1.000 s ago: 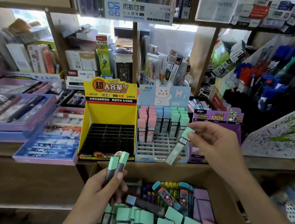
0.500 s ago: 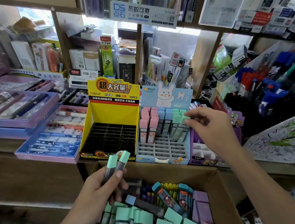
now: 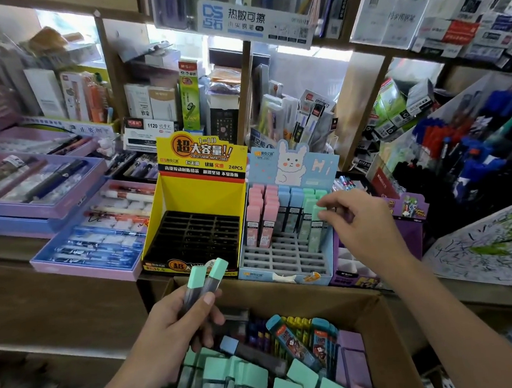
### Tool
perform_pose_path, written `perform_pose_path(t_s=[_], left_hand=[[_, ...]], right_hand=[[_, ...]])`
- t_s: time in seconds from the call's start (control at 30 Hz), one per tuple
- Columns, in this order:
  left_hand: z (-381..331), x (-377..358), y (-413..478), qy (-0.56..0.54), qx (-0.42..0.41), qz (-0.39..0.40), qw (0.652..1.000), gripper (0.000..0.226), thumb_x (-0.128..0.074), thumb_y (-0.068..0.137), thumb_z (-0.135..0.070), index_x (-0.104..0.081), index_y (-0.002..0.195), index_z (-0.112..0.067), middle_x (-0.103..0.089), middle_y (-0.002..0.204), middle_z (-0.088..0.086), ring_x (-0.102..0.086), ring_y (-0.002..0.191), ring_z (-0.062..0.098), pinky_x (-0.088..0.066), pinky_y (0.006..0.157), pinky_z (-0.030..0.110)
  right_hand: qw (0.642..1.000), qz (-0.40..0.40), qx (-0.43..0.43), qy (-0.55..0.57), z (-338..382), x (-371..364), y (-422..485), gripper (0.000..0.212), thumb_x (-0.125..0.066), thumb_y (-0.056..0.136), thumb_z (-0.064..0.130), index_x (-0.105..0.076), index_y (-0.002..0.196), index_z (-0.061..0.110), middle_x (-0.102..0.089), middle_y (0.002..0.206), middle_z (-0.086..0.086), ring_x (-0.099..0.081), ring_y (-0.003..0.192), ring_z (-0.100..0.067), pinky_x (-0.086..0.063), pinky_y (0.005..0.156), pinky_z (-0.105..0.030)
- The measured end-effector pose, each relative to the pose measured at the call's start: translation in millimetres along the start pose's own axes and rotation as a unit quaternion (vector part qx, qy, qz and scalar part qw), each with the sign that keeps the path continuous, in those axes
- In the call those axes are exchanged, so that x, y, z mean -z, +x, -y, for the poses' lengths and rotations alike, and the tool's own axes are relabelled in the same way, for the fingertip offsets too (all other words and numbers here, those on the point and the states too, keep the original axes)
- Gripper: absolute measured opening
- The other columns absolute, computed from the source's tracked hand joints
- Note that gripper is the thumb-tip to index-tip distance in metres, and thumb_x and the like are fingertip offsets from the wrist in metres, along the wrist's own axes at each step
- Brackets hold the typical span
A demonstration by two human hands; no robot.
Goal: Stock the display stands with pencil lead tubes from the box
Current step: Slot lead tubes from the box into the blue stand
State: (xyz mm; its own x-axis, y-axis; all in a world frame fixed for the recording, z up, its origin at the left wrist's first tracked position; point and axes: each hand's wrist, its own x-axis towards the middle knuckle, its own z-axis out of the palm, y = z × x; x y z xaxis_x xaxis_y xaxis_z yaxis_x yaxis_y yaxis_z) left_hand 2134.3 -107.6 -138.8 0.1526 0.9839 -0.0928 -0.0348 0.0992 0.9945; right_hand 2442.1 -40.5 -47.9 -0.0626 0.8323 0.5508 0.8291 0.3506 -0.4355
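Observation:
The blue bunny display stand (image 3: 289, 278) holds pink, blue and green-capped lead tubes in its back rows; its front slots are bare. My right hand (image 3: 361, 219) reaches over its right side and pinches the cap of a green-capped tube (image 3: 314, 233) standing upright in a slot. My left hand (image 3: 173, 332) grips two green-capped tubes (image 3: 208, 278) above the cardboard box (image 3: 290, 296). The box holds several green-capped, purple and blue tubes. Beside the blue stand, the yellow stand (image 3: 202, 195) shows a black grid with no tubes.
A purple stand (image 3: 405, 237) sits right of the blue one, behind my right hand. Lilac pen trays (image 3: 83, 268) lie on the wooden shelf to the left. Racks of pens (image 3: 475, 152) fill the right side. Packed shelves rise behind the stands.
My right hand carried a green-capped tube from in front of the blue stand up to its right column, where the tube now stands in a slot. My left hand barely moved.

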Motion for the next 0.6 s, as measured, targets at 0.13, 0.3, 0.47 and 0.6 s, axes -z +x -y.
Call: perform_pose_path(t_s=[0.13,0.3,0.47,0.6], left_hand=[[0.2,0.8,0.0,0.005,-0.003,0.004,1.0,0.02,-0.056,0.098,-0.017,-0.07,0.105,-0.006,-0.071,0.079,0.017,-0.057,0.054,0.022,-0.041,0.045,0.024],[1.0,1.5,0.6,0.001,-0.004,0.009,1.0,0.03,-0.06,0.089,-0.031,-0.071,0.105,-0.009,-0.072,0.08,0.017,-0.058,0.054,0.023,-0.042,0.046,0.025],[3.7,4.1,1.1,0.002,-0.005,0.013,1.0,0.031,-0.061,0.085,-0.037,-0.073,0.103,-0.015,-0.072,0.081,0.016,-0.059,0.055,0.023,-0.044,0.047,0.026],[3.8,4.1,1.5,0.001,-0.001,0.013,1.0,0.03,-0.061,0.085,-0.038,-0.073,0.102,-0.016,-0.073,0.082,0.017,-0.059,0.055,0.022,-0.044,0.047,0.025]], right_hand=[[0.999,-0.037,-0.019,0.029,0.3,-3.2,0.7,0.014,-0.077,0.089,0.011,-0.077,0.101,0.018,-0.059,0.074,0.013,-0.055,0.069,0.0,-0.042,0.064,-0.006],[0.997,-0.042,-0.037,0.049,-1.3,-4.6,2.7,0.012,-0.077,0.089,0.012,-0.077,0.1,0.017,-0.061,0.071,0.006,-0.054,0.067,-0.004,-0.045,0.063,-0.012],[0.996,-0.03,-0.041,0.075,-3.2,-5.1,2.8,0.012,-0.077,0.088,0.009,-0.077,0.097,0.017,-0.062,0.068,0.009,-0.054,0.062,-0.004,-0.046,0.061,-0.012],[0.997,-0.022,-0.032,0.064,-6.7,-5.8,1.6,0.013,-0.078,0.087,0.007,-0.077,0.093,0.018,-0.06,0.069,0.015,-0.053,0.063,-0.005,-0.045,0.061,-0.01]])
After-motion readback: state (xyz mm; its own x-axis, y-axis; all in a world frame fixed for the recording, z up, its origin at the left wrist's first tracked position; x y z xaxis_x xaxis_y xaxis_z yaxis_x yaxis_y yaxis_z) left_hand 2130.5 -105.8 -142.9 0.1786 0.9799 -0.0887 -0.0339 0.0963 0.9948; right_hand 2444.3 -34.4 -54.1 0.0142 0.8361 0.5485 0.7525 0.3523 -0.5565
